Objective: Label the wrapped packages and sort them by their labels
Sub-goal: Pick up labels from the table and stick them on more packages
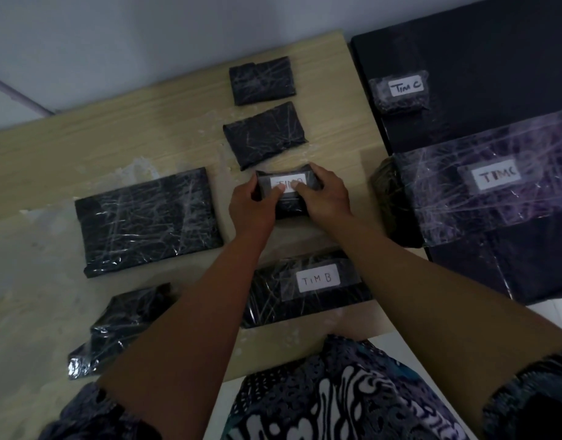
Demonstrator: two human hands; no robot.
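Note:
A small black wrapped package (pixel 287 206) lies on the wooden table (pixel 120 144) at the middle. My left hand (pixel 252 206) and my right hand (pixel 324 195) grip its two sides, with both thumbs pressing on a white label (pixel 289 181) on its top. The label's writing is partly hidden by the thumbs. A longer package with a label reading TIM B (pixel 317 279) lies just in front, under my forearms. Two packages labelled TIM C (pixel 400 90) (pixel 495 177) sit on the black surface at the right.
Unlabelled black packages lie around: two small ones (pixel 262 80) (pixel 265 134) behind my hands, a large flat one (pixel 147 222) to the left, and a crumpled one (pixel 120 328) at the front left. A black surface (pixel 495 36) adjoins the table's right edge.

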